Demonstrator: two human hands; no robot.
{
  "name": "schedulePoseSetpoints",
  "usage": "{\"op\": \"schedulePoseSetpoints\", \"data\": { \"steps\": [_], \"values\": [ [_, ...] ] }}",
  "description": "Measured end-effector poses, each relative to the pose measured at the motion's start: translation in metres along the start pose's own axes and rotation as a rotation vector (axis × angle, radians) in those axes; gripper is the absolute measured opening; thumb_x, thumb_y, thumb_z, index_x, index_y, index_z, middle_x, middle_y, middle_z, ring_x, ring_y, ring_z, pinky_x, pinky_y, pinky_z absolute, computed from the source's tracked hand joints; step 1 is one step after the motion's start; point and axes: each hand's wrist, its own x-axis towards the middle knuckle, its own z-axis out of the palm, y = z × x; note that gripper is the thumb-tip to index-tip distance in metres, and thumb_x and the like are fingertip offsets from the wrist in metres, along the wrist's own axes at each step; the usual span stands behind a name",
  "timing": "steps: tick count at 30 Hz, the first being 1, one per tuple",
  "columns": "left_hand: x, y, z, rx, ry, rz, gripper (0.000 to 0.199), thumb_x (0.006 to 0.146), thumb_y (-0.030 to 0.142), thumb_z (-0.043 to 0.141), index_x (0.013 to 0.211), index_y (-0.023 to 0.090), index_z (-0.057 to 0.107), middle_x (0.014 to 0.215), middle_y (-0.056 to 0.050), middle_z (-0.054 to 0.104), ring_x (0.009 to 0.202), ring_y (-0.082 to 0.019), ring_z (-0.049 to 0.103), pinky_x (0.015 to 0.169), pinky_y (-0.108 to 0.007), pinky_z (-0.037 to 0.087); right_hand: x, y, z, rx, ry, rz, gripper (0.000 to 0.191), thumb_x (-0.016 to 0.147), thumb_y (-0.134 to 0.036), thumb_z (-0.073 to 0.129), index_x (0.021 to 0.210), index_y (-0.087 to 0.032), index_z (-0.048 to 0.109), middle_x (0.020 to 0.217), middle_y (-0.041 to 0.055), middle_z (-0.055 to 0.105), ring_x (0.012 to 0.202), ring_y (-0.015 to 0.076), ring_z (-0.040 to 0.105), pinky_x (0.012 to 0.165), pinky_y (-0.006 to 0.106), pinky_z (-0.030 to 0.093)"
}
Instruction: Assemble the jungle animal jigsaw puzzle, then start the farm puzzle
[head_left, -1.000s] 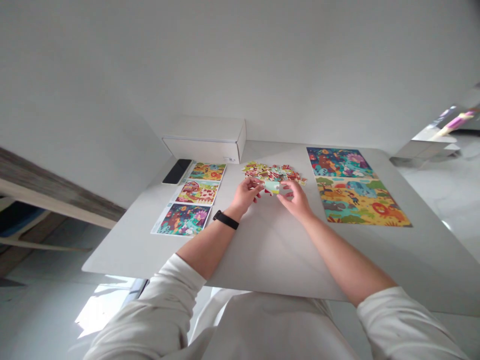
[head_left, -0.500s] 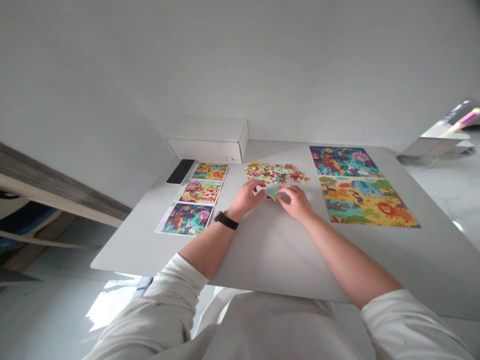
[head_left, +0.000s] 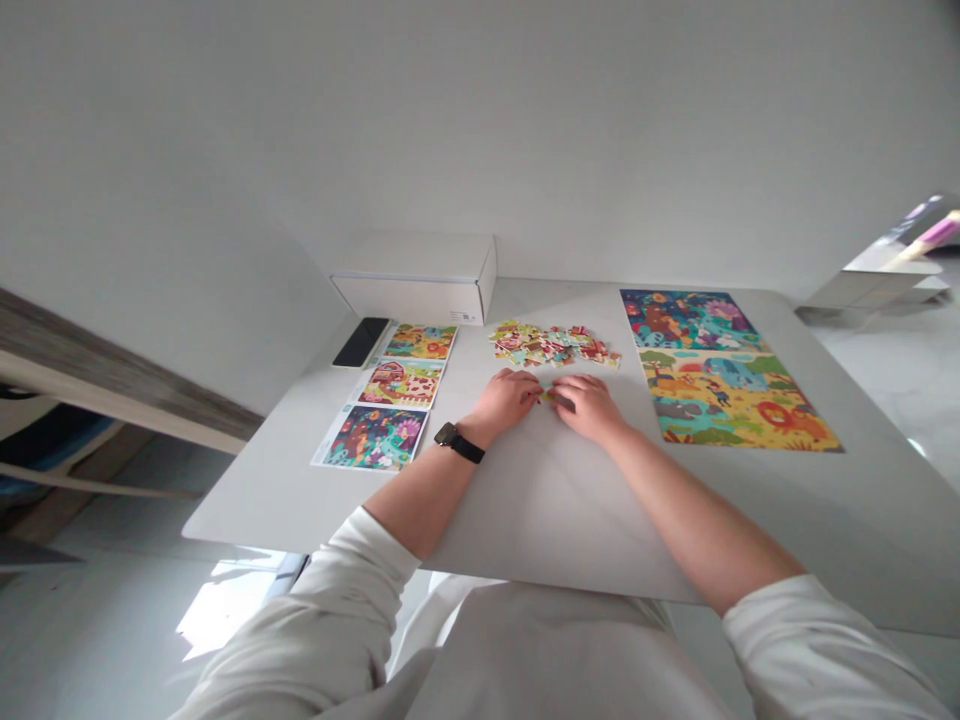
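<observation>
My left hand (head_left: 506,398) and my right hand (head_left: 589,405) rest close together on the white table (head_left: 540,500), fingertips meeting on small jigsaw pieces (head_left: 551,396). Those pieces are pale green with some yellow and are mostly hidden by my fingers. Just beyond my hands lies a loose pile of multicoloured jigsaw pieces (head_left: 553,346), not touching them. A large printed animal picture (head_left: 727,370) lies to the right of my right hand. A black wristwatch band (head_left: 459,443) circles my left wrist.
Three small printed picture cards (head_left: 400,385) form a column left of my hands, beside a black phone (head_left: 361,342). A white cardboard box (head_left: 416,280) stands at the far table edge. A wooden shelf (head_left: 112,390) runs along the left.
My hands have drawn closer together and lowered onto the table, now covering most of the pale green pieces. The view has shifted slightly.
</observation>
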Motion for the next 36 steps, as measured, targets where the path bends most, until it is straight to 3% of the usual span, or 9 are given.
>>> {"op": "schedulePoseSetpoints", "data": {
  "steps": [2,6,9,12,18,22,26,31,36],
  "values": [
    [0.0,-0.002,-0.001,-0.038,0.068,-0.028,0.042,0.091,0.005,0.061,0.12,0.023,0.084,0.131,-0.01,0.082,0.124,-0.029,0.074,0.117,-0.049,0.054,0.0,-0.001,0.0,-0.001,0.004,-0.012,0.024,0.101,-0.026,0.073,0.122,-0.028,0.084,0.134,0.0096,0.081,0.128,0.0317,0.07,0.114,0.051,0.052],
    [0.0,-0.012,-0.008,-0.124,0.393,-0.135,0.075,0.072,-0.01,0.047,0.135,0.021,0.076,0.14,-0.011,0.076,0.137,-0.028,0.067,0.121,-0.047,0.052,-0.001,-0.001,-0.001,0.007,0.044,-0.015,0.025,0.1,-0.025,0.074,0.123,-0.027,0.083,0.133,0.0105,0.08,0.126,0.0326,0.07,0.113,0.052,0.053],
    [0.001,-0.022,-0.012,-0.205,0.558,-0.233,0.074,0.068,-0.011,0.044,0.127,0.021,0.075,0.13,-0.01,0.077,0.128,-0.026,0.07,0.114,-0.044,0.056,-0.001,-0.001,-0.001,0.025,0.078,-0.027,0.025,0.101,-0.025,0.072,0.124,-0.027,0.083,0.133,0.0108,0.079,0.126,0.0323,0.07,0.113,0.052,0.054],
    [0.004,-0.031,-0.01,-0.292,0.62,-0.311,0.07,0.066,-0.01,0.043,0.122,0.021,0.073,0.124,-0.009,0.077,0.119,-0.024,0.072,0.108,-0.041,0.059,-0.001,0.0,-0.001,0.035,0.075,-0.059,0.023,0.103,-0.026,0.071,0.121,-0.028,0.085,0.132,0.0105,0.08,0.125,0.0316,0.07,0.112,0.051,0.054],
    [0.004,-0.031,-0.004,-0.368,0.57,-0.372,0.063,0.074,-0.008,0.048,0.124,0.022,0.071,0.129,-0.009,0.077,0.115,-0.023,0.072,0.096,-0.038,0.062,0.0,-0.002,0.002,0.052,-0.026,-0.1,0.026,0.102,-0.028,0.076,0.126,-0.027,0.084,0.136,0.0103,0.08,0.128,0.0319,0.07,0.115,0.053,0.052],
    [0.002,-0.024,-0.004,-0.299,0.482,-0.3,0.052,0.082,-0.003,0.053,0.124,0.021,0.073,0.126,-0.01,0.077,0.111,-0.023,0.072,0.098,-0.039,0.061,0.0,-0.003,0.003,0.08,-0.034,-0.098,0.034,0.102,-0.029,0.076,0.136,-0.029,0.08,0.143,0.0095,0.078,0.134,0.0312,0.068,0.118,0.053,0.051],
    [0.0,-0.018,-0.002,-0.168,0.348,-0.185,0.04,0.088,0.003,0.061,0.119,0.022,0.078,0.121,-0.01,0.078,0.119,-0.026,0.071,0.112,-0.045,0.057,0.0,0.001,0.0,0.047,0.043,0.023,0.028,0.102,-0.025,0.072,0.129,-0.027,0.083,0.138,0.0106,0.079,0.13,0.0314,0.07,0.115,0.051,0.054],
    [0.0,-0.015,0.006,-0.04,0.167,-0.163,0.029,0.092,0.013,0.072,0.115,0.023,0.084,0.125,-0.012,0.079,0.123,-0.031,0.071,0.117,-0.052,0.054,0.0,0.016,-0.008,-0.001,0.14,0.164,0.025,0.101,-0.023,0.067,0.121,-0.025,0.083,0.127,0.012,0.081,0.122,0.0333,0.073,0.111,0.053,0.057],
    [-0.001,-0.013,0.008,-0.006,0.116,-0.177,0.022,0.095,0.02,0.074,0.11,0.028,0.087,0.128,-0.01,0.079,0.122,-0.031,0.069,0.116,-0.053,0.054,0.006,0.038,-0.021,-0.034,0.213,0.207,0.031,0.099,-0.023,0.065,0.126,-0.024,0.082,0.13,0.0142,0.08,0.123,0.0362,0.071,0.113,0.056,0.056]
  ]
}}
